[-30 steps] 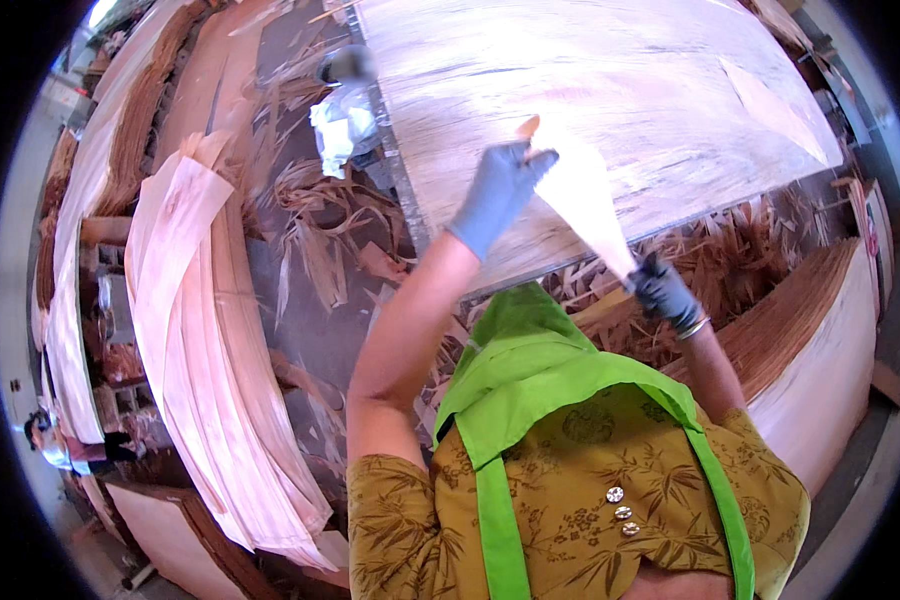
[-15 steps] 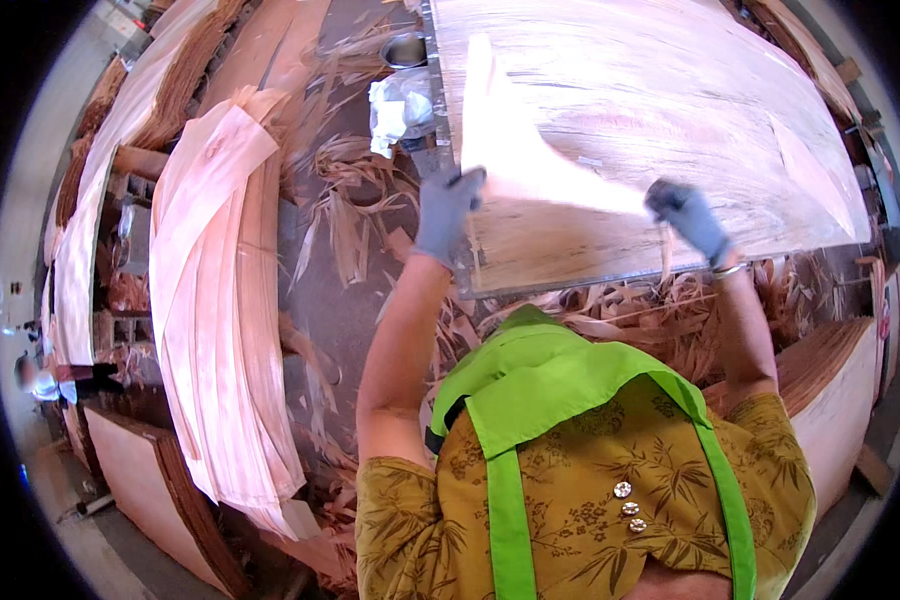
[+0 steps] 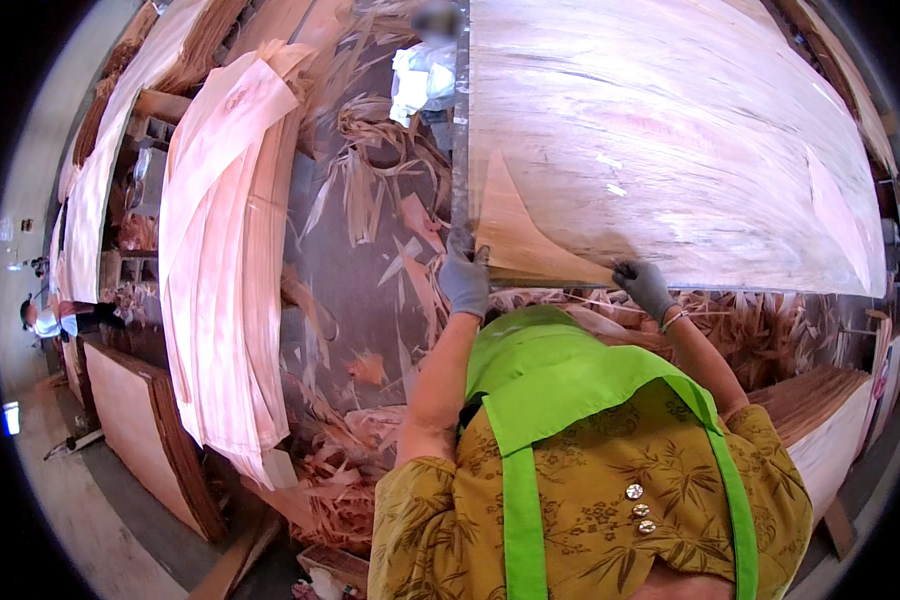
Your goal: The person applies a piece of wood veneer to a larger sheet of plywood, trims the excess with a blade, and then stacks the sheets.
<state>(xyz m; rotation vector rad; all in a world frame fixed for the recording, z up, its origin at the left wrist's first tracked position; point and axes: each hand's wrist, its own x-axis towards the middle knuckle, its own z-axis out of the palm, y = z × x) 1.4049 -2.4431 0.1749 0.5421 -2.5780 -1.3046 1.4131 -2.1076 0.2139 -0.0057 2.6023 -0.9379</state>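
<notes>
A thin, roughly triangular piece of wood veneer lies over the near left corner of a large pale wood sheet. My left hand, in a grey glove, grips its left corner at the sheet's edge, thumb on top. My right hand, also gloved, pinches the piece's pointed right end at the near edge. Between the two hands the veneer's lower edge runs along the front of the sheet. The undersides of my fingers are partly hidden.
On the left stands a long stack of veneer strips. Veneer scraps litter the floor, also below the sheet's front edge. A white plastic bag sits by the sheet's left edge. Panel stacks flank me. Far left is another person.
Both hands have come down toward me with the veneer piece, onto the sheet's near left corner. The right hand has moved closer to the left. The piece now lies flatter.
</notes>
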